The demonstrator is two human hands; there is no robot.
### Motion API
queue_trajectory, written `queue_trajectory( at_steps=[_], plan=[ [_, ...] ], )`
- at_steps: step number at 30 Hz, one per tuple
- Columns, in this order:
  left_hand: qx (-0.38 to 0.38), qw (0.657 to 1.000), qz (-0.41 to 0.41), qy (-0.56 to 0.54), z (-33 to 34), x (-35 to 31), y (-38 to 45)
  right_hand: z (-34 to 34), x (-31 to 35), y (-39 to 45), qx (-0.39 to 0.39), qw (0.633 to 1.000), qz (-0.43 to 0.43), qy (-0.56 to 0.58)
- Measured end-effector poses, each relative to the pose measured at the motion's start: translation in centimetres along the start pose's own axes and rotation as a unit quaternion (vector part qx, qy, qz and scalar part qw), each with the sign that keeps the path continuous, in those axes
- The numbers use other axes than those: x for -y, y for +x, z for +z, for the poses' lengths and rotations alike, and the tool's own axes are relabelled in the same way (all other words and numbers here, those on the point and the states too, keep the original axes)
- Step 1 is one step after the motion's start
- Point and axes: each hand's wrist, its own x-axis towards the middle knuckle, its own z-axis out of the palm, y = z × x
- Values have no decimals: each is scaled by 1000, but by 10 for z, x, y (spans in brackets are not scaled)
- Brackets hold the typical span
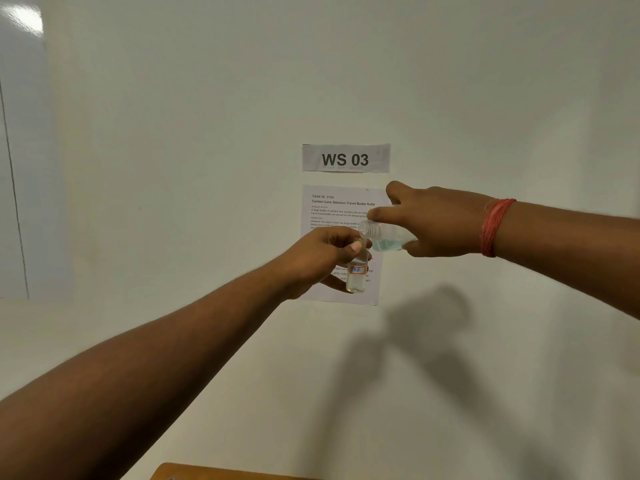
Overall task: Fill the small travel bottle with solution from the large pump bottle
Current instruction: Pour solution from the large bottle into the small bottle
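Observation:
My left hand (318, 261) grips a small clear travel bottle (356, 275), upright, with a red-and-blue label and some clear liquid in its lower part. My right hand (429, 223) holds the large clear bottle (384, 237) tipped sideways, its threaded open neck pointing left just above the small bottle's mouth. Pale blue solution lies along the lower side of the large bottle. No pump head or cap shows. Both bottles are held up in the air in front of the wall.
A white wall fills the view, with a "WS 03" sign (346, 158) and a printed task sheet (341, 209) behind the hands. A brown wooden edge (214, 472) shows at the bottom. A red thread band (493, 226) circles my right wrist.

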Motion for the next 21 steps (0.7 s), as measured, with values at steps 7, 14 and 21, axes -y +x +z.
queue_trajectory(
  at_steps=[7,14,21],
  plan=[
    [-2,1000,3,2,3,14,1,22,6,-4,-11,997,16,77],
    [-1,1000,1,4,13,39,-2,60,20,-10,-23,983,24,179],
    [6,1000,-15,-3,24,72,-5,106,40,-19,-29,959,49,278]
  ],
)
